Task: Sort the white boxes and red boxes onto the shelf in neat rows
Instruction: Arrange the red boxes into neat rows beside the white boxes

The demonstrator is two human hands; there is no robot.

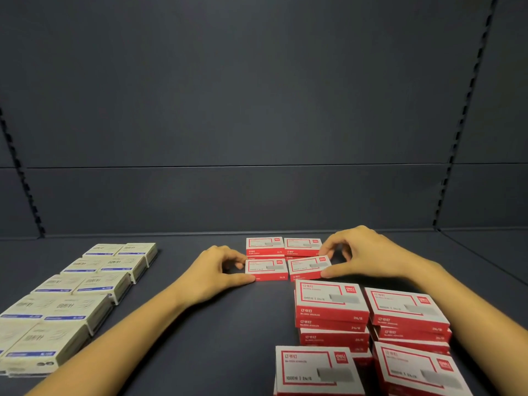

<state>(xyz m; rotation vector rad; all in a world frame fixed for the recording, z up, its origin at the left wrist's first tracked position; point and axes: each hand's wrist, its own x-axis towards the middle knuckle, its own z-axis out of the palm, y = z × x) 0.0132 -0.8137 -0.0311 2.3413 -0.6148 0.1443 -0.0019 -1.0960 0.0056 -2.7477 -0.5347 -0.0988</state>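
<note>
Head view: left hand [217,270] pinches left red box [266,268], right hand [363,252] pinches right red box [308,267]; flat cardboard, matte shelf [228,324].

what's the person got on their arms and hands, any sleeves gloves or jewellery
The left forearm and right forearm are bare, no sleeves in view. The left hand and right hand wear no gloves; no watch, bracelet or ring shows.
</note>
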